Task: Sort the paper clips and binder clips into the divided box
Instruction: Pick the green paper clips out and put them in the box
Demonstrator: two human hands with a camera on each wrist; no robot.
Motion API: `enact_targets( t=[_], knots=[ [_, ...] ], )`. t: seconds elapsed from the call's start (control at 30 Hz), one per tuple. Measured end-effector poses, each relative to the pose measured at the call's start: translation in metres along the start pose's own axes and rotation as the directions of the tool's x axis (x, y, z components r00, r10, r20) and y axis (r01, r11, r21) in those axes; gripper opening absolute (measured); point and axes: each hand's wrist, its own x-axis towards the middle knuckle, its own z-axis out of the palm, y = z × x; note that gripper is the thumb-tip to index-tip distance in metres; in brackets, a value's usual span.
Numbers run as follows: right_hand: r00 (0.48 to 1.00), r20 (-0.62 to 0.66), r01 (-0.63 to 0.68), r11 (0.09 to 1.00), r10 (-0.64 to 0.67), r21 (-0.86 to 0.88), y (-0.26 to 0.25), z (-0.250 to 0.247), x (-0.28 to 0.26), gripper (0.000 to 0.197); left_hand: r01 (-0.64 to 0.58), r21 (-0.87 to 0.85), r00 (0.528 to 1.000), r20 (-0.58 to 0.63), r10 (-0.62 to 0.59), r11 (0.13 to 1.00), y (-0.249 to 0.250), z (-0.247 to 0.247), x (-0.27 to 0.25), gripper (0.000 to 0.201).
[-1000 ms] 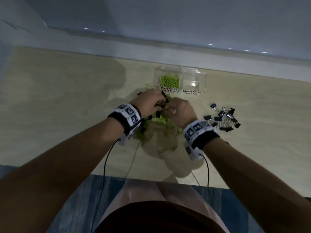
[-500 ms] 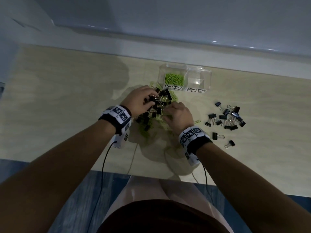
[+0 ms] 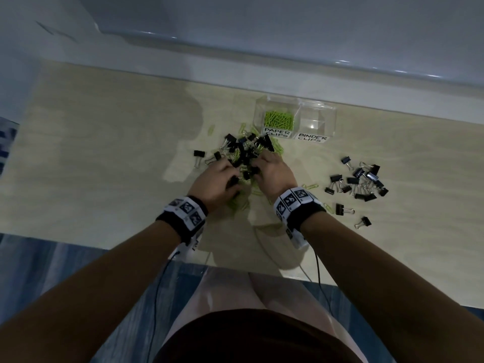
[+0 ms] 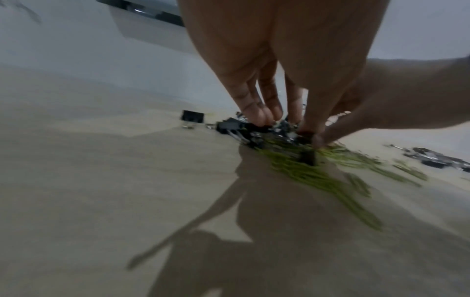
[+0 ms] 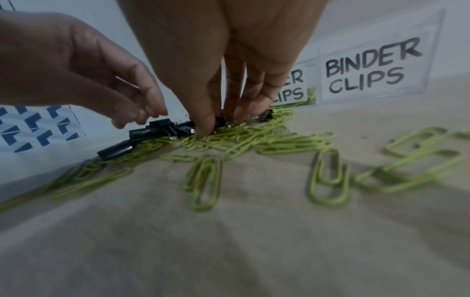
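A mixed pile (image 3: 246, 150) of black binder clips and green paper clips lies on the table in front of the clear divided box (image 3: 317, 106). Its left compartment, labelled PAPER CLIPS, holds green paper clips (image 3: 278, 119). The BINDER CLIPS compartment (image 5: 368, 68) looks empty. My left hand (image 3: 235, 176) reaches down into the pile, its fingertips (image 4: 264, 118) touching binder clips. My right hand (image 3: 262, 166) is beside it, and its thumb and fingers (image 5: 203, 128) pinch a black binder clip (image 5: 220, 120) in the pile.
A separate heap of binder clips (image 3: 361, 182) lies to the right, with two stray ones nearer me. A lone binder clip (image 3: 198, 154) sits left of the pile. Loose paper clips (image 5: 203, 180) spread toward me. The table's front edge (image 3: 131, 251) is close to my body.
Both hands have drawn slightly back toward me over the pile. That has uncovered binder clips on its far side, and a few now lie spread to the left.
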Motion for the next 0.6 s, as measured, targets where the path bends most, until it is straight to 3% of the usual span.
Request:
enact_targets(
  t=[0.2,0.3,0.43,0.5,0.6],
  knots=[
    [0.999,-0.013,0.046,0.996,-0.045,0.072,0.004,-0.008,-0.007,0.018,0.122,-0.061,0.991,-0.042,-0.124,0.991,0.015,0.013,0.002,0.026],
    [0.990,-0.139,0.032,0.978,-0.002,0.208,0.015,-0.016,-0.017,0.016,0.085,-0.183,0.983,-0.147,-0.113,0.979,0.014,0.006,0.000,0.020],
    [0.930,-0.330,-0.057,0.949,0.163,0.309,0.048,-0.033,-0.033,0.013,0.084,-0.271,0.934,-0.314,-0.171,0.959,-0.011,-0.012,-0.004,0.019],
    [0.900,-0.362,-0.142,0.949,0.242,0.283,0.070,-0.039,-0.038,0.012,0.107,-0.244,0.914,-0.358,-0.192,0.964,-0.028,-0.019,-0.007,0.019],
    [0.885,-0.357,-0.242,0.951,0.297,0.192,0.092,-0.040,-0.040,0.019,0.193,-0.065,0.918,-0.341,-0.203,0.979,-0.041,-0.021,-0.012,0.021]
  ],
)
